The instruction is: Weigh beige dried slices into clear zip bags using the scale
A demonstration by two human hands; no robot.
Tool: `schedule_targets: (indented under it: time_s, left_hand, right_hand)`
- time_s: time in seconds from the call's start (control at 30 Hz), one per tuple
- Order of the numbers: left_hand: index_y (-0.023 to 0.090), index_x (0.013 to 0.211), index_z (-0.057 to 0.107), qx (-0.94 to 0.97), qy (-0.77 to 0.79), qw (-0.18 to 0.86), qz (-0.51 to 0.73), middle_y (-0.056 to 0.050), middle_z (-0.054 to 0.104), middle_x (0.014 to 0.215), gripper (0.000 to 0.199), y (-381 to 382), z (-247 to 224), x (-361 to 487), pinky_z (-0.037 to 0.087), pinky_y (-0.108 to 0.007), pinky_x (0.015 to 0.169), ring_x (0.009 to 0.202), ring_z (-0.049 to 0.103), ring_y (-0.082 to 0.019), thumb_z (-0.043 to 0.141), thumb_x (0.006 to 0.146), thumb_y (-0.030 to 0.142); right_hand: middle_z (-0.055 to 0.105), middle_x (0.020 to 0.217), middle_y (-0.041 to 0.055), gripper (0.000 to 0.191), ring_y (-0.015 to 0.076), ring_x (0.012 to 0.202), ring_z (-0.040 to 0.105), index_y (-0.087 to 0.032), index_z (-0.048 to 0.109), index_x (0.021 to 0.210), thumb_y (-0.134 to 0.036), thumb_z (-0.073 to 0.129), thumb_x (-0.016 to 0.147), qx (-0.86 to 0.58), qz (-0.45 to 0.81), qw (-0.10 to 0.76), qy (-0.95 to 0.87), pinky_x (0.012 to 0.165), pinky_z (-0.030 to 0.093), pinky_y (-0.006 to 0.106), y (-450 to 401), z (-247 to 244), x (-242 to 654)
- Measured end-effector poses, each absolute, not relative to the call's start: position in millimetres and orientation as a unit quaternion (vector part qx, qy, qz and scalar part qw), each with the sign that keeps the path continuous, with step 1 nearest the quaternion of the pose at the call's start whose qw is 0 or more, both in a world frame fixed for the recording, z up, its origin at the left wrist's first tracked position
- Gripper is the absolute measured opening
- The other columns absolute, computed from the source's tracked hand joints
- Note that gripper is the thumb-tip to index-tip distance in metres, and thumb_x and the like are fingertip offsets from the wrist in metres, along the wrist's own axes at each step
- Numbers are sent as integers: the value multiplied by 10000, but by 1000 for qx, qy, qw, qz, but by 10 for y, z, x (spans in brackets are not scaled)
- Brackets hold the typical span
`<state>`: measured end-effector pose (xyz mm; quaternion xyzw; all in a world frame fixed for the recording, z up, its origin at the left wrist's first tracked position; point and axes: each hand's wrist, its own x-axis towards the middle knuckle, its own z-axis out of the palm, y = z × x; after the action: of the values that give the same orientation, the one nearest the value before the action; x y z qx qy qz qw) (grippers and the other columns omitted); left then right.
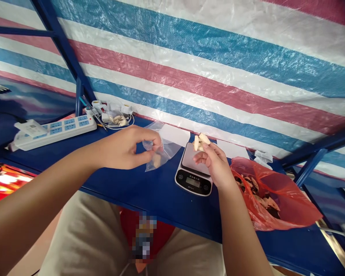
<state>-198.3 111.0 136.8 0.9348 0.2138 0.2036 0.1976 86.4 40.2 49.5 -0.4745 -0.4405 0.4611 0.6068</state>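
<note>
My left hand (140, 147) pinches the edge of a clear plastic bag (168, 148), which has a pale piece inside near its lower part. Over the plate of a white and black digital scale (193, 181), my right hand (214, 159) has its thumb and fingers at some pale, cream-coloured pieces (200, 142). Whether those pieces rest on the plate or are lifted cannot be made out. The digits on the scale's display are too faint to read.
A red plastic bag (287, 203) with brown pieces lies right of the scale. White power strips (57, 132), cables and a small bag of pale pieces (117, 120) are at the left. White papers (231, 149) lie behind. A striped sheet (189, 73) hangs beyond the blue table (149, 191).
</note>
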Motion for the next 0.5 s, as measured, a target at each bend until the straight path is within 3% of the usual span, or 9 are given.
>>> schedule_targets:
  time_s: [0.13, 0.23, 0.37, 0.5]
  left_hand:
    - [210, 858, 646, 942, 206, 198, 175, -1, 733, 865, 104, 1212, 1255, -1907, 451, -242, 649, 714, 630, -118, 565, 818, 158]
    - [207, 868, 662, 949, 198, 149, 195, -6, 720, 841, 112, 1243, 1123, -1880, 488, -276, 747, 774, 652, -143, 566, 840, 157]
    - [210, 935, 712, 949, 169, 124, 237, -40, 747, 982, 155, 1149, 1009, -1921, 520, -303, 918, 960, 689, -170, 575, 901, 144]
    - [218, 994, 739, 945, 158, 102, 266, -53, 744, 1092, 196, 994, 969, -1976, 530, -259, 912, 1003, 695, -148, 560, 971, 143]
  right_hand:
    - [721, 972, 14, 403, 124, 669, 658, -253, 734, 1126, -577, 743, 888, -483, 451, 585, -471, 585, 546, 265, 409, 491, 851]
    - [728, 1009, 26, 415, 133, 707, 671, -241, 711, 1118, -594, 734, 902, -499, 433, 561, -498, 577, 543, 259, 416, 479, 824]
    - [728, 922, 20, 382, 154, 713, 682, -239, 688, 1048, -578, 760, 888, -508, 383, 564, -527, 565, 545, 268, 390, 453, 744]
    - [715, 860, 17, 298, 162, 682, 649, -246, 714, 1011, -516, 768, 896, -510, 309, 568, -567, 613, 542, 305, 327, 542, 637]
